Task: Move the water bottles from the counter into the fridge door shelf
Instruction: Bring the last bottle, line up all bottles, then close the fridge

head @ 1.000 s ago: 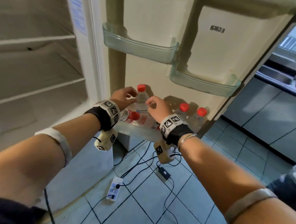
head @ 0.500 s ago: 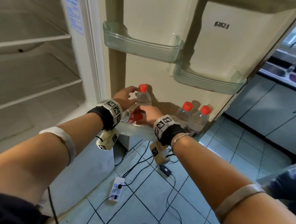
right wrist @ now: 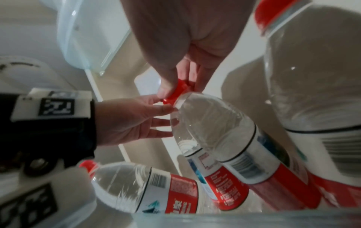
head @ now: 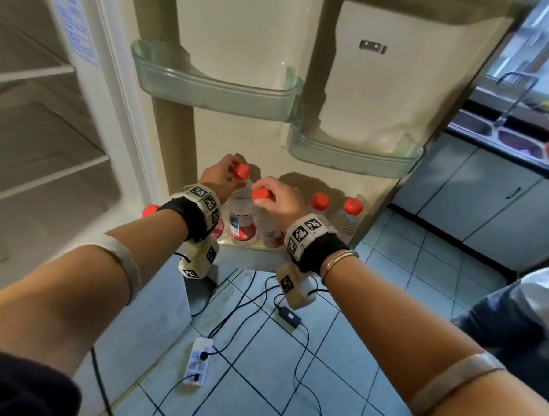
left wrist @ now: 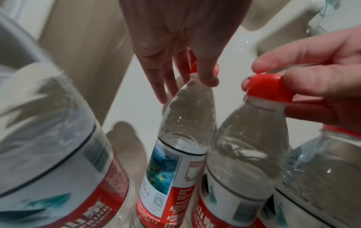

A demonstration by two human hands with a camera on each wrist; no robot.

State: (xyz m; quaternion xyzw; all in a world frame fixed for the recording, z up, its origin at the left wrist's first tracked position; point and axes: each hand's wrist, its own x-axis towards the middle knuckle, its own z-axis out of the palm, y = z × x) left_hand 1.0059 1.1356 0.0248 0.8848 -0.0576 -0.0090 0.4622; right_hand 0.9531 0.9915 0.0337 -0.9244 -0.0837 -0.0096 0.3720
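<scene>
Several clear water bottles with red caps stand in the bottom fridge door shelf point(head: 252, 249). My left hand point(head: 232, 173) pinches the cap of an upright bottle point(head: 242, 206) between thumb and fingers, as the left wrist view shows point(left wrist: 187, 117). My right hand point(head: 264, 196) pinches the red cap of the neighbouring bottle point(head: 266, 221), which leans a little in the right wrist view point(right wrist: 224, 131). Two more bottles point(head: 319, 204) point(head: 351, 212) stand to the right. Another bottle point(right wrist: 140, 185) leans low at the left, partly behind my left wrist.
Two empty clear door shelves point(head: 215, 90) point(head: 352, 161) hang above. Bare fridge shelves point(head: 46, 170) are on the left. A power strip point(head: 198, 363) and cables lie on the tiled floor. A counter with a sink point(head: 506, 137) and cabinets stand at the right.
My right hand has dropped to a bottle's cap and now holds that bottle nearly upright beside the left one. Half a second ago a bottle lay on its side there. The left hand stayed on its cap.
</scene>
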